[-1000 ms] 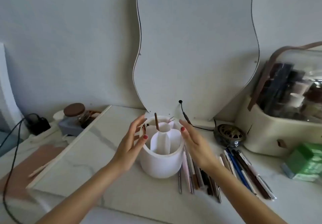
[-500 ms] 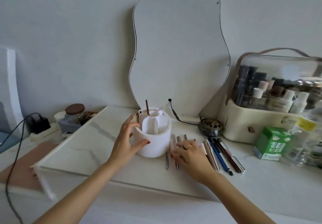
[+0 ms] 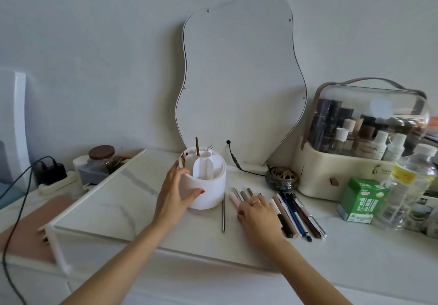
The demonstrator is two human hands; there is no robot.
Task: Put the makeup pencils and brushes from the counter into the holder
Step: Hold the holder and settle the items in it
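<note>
White marble bench [image 3: 123, 200] carries the holder [image 3: 208, 186] mid-surface, steadied by the left hand [image 3: 174, 194] with fingers curved around it, while the right hand [image 3: 257, 212] lies flat, fingers straight, on light, stiff, roll-prone pencils [image 3: 296, 214], best pinched mid-shaft.

A white marble-look counter [image 3: 123, 200] carries a white round holder [image 3: 208, 193] near its middle. Just right of it lie a thin metal stick [image 3: 223, 214] and a row of makeup pencils [image 3: 298, 214]. Farther right stand a dark round burner [image 3: 282, 177], a cream cosmetics case [image 3: 331, 174], a green box [image 3: 362, 200] and a clear bottle [image 3: 412, 186].
</note>
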